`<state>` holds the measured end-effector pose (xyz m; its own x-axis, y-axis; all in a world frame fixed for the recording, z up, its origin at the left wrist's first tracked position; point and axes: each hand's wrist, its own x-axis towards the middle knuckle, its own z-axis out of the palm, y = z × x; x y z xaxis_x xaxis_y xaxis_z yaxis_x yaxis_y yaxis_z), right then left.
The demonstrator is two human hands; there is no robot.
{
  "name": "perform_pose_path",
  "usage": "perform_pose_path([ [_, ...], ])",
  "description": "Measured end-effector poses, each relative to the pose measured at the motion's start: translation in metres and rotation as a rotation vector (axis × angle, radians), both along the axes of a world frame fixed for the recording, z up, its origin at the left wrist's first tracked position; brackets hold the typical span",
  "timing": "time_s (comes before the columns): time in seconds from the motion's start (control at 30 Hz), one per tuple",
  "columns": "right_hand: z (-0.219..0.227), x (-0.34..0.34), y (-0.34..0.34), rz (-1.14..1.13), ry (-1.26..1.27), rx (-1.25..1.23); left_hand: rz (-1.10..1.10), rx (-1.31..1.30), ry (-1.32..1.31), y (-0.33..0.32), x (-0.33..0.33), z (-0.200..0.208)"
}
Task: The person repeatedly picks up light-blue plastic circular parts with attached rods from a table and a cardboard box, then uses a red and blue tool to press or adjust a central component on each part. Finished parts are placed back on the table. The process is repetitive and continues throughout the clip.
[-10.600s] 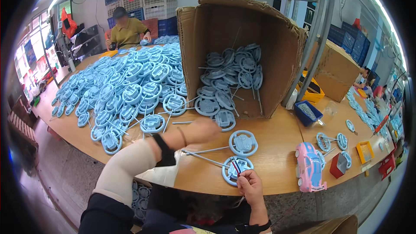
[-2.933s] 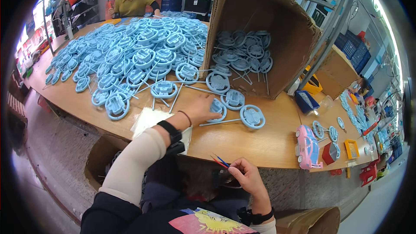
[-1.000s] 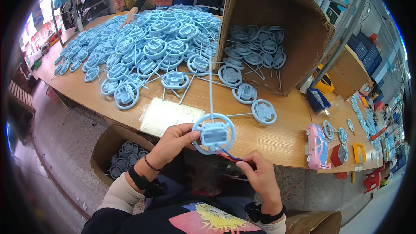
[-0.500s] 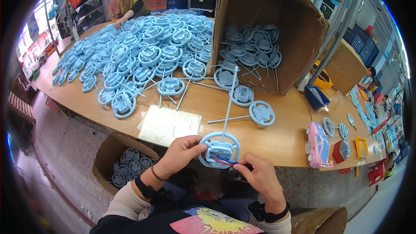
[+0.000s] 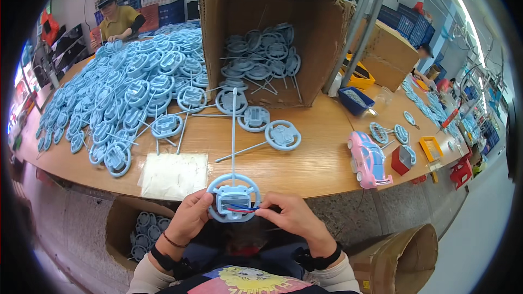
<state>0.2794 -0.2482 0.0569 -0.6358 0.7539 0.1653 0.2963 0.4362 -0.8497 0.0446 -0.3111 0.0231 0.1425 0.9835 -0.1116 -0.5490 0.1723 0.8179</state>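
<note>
In front of me, over the table's near edge, is a light blue toy steering wheel with a long thin rod pointing away from me. Its open compartment faces up. My left hand grips the rim on the left side, thumb on top. With thumb and fingers closed, my right hand pinches red and blue wires at the wheel's right side. The wires lie across the compartment. Just beyond, more wheels rest on the table, beside a flat whitish packet.
A large pile of wheels covers the table's left. A tipped carton holds more; another carton with wheels stands below left. A pink toy car, blue bin and yellow tray sit right. A co-worker sits behind the pile.
My view has swung right, so the table's things appear further left. My right hand has come closer to the wheel, and the wires now lie straighter across its compartment. My left hand keeps its hold.
</note>
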Motion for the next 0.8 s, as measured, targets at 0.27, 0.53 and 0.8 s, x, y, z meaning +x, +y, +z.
perform_pose_path([
  [0.27, -0.008, -0.006, -0.015, -0.011, -0.011, 0.012, -0.079, 0.048, -0.103, 0.002, 0.013, -0.003],
  [0.53, -0.015, -0.012, -0.001, 0.168, 0.024, -0.12, 0.164, 0.175, 0.193, -0.036, -0.054, -0.013],
  [0.8, -0.026, 0.008, 0.104, -0.456, -0.295, 0.266, 0.248, -0.25, 0.695, -0.195, -0.236, -0.029],
])
